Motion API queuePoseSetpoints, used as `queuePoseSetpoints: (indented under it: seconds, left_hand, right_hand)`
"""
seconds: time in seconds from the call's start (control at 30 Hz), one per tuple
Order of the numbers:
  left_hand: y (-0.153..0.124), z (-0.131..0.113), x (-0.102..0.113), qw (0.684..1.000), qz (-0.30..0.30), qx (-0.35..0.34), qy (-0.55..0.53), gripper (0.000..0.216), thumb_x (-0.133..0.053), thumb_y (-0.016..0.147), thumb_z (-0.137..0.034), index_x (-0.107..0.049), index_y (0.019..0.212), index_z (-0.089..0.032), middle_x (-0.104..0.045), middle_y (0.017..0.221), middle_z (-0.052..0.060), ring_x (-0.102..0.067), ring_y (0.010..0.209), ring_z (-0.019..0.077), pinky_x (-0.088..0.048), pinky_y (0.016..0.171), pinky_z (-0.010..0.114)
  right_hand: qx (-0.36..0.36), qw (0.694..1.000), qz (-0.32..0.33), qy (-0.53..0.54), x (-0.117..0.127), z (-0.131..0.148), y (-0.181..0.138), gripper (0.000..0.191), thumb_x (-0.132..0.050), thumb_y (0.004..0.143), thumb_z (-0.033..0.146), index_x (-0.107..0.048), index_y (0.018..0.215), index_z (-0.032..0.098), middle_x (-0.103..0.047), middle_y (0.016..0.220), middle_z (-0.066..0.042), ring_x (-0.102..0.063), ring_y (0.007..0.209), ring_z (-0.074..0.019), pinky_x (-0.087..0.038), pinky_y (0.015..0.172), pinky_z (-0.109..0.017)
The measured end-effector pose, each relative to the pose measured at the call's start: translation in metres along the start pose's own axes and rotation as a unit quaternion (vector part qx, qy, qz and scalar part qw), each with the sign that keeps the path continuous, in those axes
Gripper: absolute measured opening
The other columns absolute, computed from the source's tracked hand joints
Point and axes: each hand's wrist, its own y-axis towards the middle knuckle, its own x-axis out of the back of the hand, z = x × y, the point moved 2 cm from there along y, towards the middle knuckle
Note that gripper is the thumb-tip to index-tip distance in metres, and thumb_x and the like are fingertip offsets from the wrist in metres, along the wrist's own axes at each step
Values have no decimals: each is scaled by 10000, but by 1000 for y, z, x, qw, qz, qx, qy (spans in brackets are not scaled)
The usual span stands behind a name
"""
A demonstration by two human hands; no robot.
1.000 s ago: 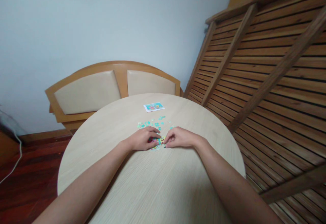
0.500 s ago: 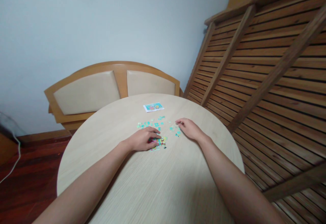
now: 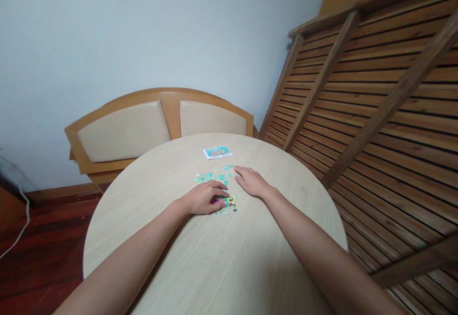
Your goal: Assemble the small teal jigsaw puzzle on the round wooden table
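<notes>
A partly joined jigsaw puzzle (image 3: 232,200) with a yellow cartoon figure lies on the table. My left hand (image 3: 205,196) rests on its left side, fingers spread, hiding part of the picture. Several loose teal and pale puzzle pieces (image 3: 209,177) are scattered just beyond that hand. At their right side is my right hand (image 3: 251,181), palm down with its fingers stretched out and its fingertips close to some pieces. It covers the spot where other pieces lay. Farther back lies a picture card (image 3: 217,152) with pink and yellow cartoon figures on blue.
The round pale wooden table (image 3: 171,257) fills the middle of the view. Behind it stands a headboard (image 3: 170,110) with cream panels, against the wall. A large slatted wooden frame (image 3: 358,114) leans at the right. A white cable (image 3: 25,219) hangs at the far left.
My right hand has moved left over the loose pieces, and its fingers have gone from curled to stretched out. My left hand stays on the joined puzzle.
</notes>
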Motion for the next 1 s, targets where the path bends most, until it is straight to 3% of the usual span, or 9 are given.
queuePoseSetpoints:
  seconds: [0.23, 0.43, 0.73, 1.0]
  left_hand:
    - [-1, 2, 1, 1000, 0, 2, -2, 332, -605, 914, -357, -700, 1187, -193, -642, 1253, 125, -614, 1145, 252, -462, 1039, 378]
    - [-1, 0, 2, 1000, 2, 6, -7, 325, -606, 909, -349, -707, 1170, -184, -647, 1247, 129, -615, 1144, 260, -465, 1036, 386]
    - [1, -4, -2, 1000, -2, 8, -3, 311, -620, 906, -345, -711, 1159, -189, -648, 1244, 129, -624, 1138, 256, -472, 1030, 381]
    - [5, -5, -2, 1000, -3, 4, 1, 301, -608, 919, -343, -707, 1161, -195, -646, 1241, 123, -616, 1149, 248, -461, 1037, 365]
  right_hand:
    - [-9, 996, 75, -41, 5, 10, 20, 585, -419, 988, 324, -320, 1534, 139, -433, 1538, -150, -431, 1393, -288, -357, 1119, -419]
    - [-9, 999, 42, -21, 8, 13, 16, 515, -504, 945, 270, -444, 1450, 186, -585, 1408, -123, -546, 1285, -246, -399, 1064, -347]
    - [44, 998, -21, 25, 17, 16, -29, 379, -576, 892, 210, -617, 1268, 187, -727, 1129, -87, -638, 1089, -226, -452, 953, -325]
    - [112, 987, 0, 119, 30, 10, -48, 385, -613, 811, 126, -672, 1186, 191, -750, 955, -41, -657, 961, -193, -457, 935, -314]
